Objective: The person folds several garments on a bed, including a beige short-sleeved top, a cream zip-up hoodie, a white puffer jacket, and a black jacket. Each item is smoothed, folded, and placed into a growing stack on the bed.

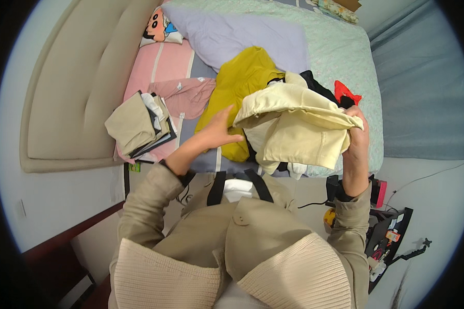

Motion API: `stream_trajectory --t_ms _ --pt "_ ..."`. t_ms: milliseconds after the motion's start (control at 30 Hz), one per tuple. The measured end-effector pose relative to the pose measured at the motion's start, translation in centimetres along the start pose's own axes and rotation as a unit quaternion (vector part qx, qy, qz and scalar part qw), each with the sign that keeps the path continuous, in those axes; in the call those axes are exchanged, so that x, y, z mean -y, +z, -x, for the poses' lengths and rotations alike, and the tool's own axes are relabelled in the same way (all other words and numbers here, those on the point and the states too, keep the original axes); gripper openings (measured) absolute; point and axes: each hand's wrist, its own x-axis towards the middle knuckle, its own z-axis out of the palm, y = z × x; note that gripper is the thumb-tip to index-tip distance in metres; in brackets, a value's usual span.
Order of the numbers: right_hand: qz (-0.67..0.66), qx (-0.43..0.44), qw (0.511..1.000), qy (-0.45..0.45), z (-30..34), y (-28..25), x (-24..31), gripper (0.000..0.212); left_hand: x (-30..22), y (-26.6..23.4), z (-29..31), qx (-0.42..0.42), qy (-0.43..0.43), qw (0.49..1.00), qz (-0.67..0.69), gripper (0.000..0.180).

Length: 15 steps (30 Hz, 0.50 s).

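A pale yellow garment (pixel 304 131) hangs over the near edge of the bed, partly folded over itself. My right hand (pixel 357 135) grips its right end. My left hand (pixel 217 129) is just off the garment's left end, fingers spread and nothing in them. Under and behind my left hand lies a mustard yellow garment (pixel 242 77). Dark clothes (pixel 317 85) and a bright red item (pixel 347 92) lie beyond the pale garment, partly hidden by it.
A stack of folded clothes (pixel 131 123) sits at the bed's left near corner, beside a crumpled pink garment (pixel 185 95). Farther back are a lavender blanket (pixel 247 38) and a cartoon pillow (pixel 162 28). A padded headboard (pixel 77 87) stands left; a blue curtain (pixel 423 82) hangs right.
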Motion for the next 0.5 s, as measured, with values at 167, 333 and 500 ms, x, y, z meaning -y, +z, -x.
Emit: stream_trajectory --t_ms 167,333,500 --pt "0.041 0.059 0.997 -0.017 1.2 3.8 0.4 0.014 0.2 1.9 -0.6 0.094 -0.004 0.995 -0.013 0.053" --pt "0.150 -0.024 0.988 -0.011 2.0 3.6 2.6 0.021 1.5 -4.0 -1.6 -0.083 -0.081 0.982 0.152 0.030" --pt "0.194 -0.160 0.968 0.007 -0.3 1.3 1.7 0.031 -2.7 -13.9 -2.1 -0.126 -0.047 0.975 0.175 0.022"
